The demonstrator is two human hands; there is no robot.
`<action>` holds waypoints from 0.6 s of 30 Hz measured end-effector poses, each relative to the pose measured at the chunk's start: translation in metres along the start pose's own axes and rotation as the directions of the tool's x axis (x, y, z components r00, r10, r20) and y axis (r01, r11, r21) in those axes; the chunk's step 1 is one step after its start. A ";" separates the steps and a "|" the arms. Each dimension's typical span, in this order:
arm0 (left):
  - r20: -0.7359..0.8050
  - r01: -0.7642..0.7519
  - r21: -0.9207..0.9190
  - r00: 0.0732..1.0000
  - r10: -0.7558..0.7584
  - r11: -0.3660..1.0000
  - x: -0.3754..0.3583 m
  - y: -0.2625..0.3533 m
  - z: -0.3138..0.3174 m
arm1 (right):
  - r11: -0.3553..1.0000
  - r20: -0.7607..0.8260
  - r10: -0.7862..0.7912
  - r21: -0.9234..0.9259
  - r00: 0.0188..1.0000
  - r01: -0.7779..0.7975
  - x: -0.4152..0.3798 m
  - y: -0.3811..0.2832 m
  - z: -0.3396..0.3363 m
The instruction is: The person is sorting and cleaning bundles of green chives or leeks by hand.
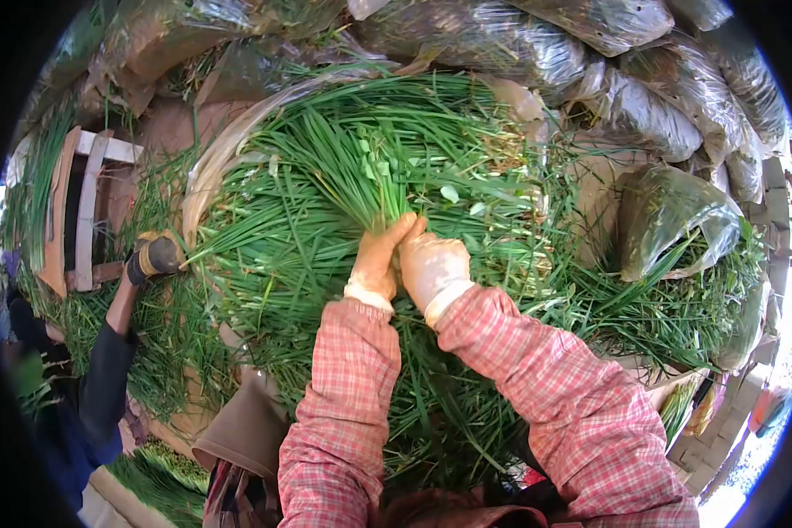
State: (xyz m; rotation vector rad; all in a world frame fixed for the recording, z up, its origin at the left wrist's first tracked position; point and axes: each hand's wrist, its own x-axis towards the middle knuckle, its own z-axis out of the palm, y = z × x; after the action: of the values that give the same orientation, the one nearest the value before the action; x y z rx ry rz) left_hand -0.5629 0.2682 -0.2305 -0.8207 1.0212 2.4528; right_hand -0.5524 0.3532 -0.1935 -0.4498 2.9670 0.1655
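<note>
A bunch of long, grass-like green stalks [348, 172] fans out away from me, with a few broad leaves among the blades. My left hand [378, 260], in a stained glove, is closed around its narrow base. Pressed against it on the right is my right hand [434, 262], in a whitish glove, with its fingers curled closed at the same base; what lies inside those fingers is hidden. Under both hands spreads a large heap of loose green stalks [299, 251], lying on a clear plastic sheet [204, 180].
At the left, another person's gloved hand [157, 256] grips some stalks at the heap's edge. A wooden stool frame [86, 207] lies near it. Stuffed plastic bags [475, 40] are piled along the back. An open plastic bag [678, 220] with greens sits at the right.
</note>
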 end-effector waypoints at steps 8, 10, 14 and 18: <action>0.092 0.128 -0.494 0.991 -0.095 0.860 -0.060 -0.005 -0.050 | 0.838 0.085 -0.366 0.463 0.927 0.289 -0.025 0.011 -0.100; 0.183 0.140 -0.455 0.981 -0.062 0.880 -0.070 -0.007 -0.062 | 0.801 -0.292 -0.172 0.515 0.941 0.306 0.005 0.043 -0.096; 0.139 0.025 -0.331 0.990 0.022 0.943 -0.104 -0.019 -0.068 | 0.865 -0.240 -0.076 0.468 0.968 0.184 0.026 0.061 -0.011; 0.129 0.020 -0.385 0.991 0.032 0.923 -0.147 -0.066 -0.093 | 0.897 -0.018 -0.116 0.427 0.993 0.113 -0.011 0.062 0.047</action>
State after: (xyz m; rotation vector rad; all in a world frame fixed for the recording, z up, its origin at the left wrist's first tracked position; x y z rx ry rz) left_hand -0.3811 0.2296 -0.2245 -0.7527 0.4960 2.7153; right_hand -0.5552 0.4209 -0.2324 -0.5541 2.8350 -0.4876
